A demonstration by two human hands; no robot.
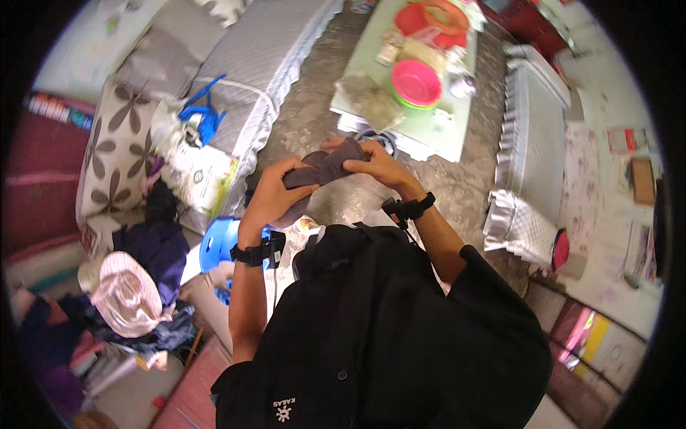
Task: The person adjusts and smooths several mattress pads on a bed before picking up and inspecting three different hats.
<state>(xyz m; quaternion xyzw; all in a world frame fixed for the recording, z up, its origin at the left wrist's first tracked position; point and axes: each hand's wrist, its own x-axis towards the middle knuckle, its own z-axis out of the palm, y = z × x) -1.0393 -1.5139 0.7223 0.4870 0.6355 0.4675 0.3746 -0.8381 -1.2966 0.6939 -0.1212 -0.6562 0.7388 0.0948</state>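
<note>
A dark grey-brown cloth (328, 167) is stretched and bunched between my two hands, in front of my body. My left hand (278, 187) pinches its left end between thumb and fingers, and part of the cloth hangs below that hand. My right hand (383, 165) grips the other end, thumb on top. Its exact kind is unclear because it is folded. Just beyond my right hand, at the foot of a low table, a dark rounded object with a grey rim (383, 140) is partly hidden. A blue plastic stool (217, 246) stands beside my left wrist.
Ahead, the low table (455, 126) carries a pink plastic basin (417, 83), an orange basin (447, 19) and several bags. A grey quilted sofa (241, 59) at left holds a white printed sack (195, 179). Clothes and a wide-brimmed hat (128, 292) lie nearer. A covered seat (536, 123) stands right.
</note>
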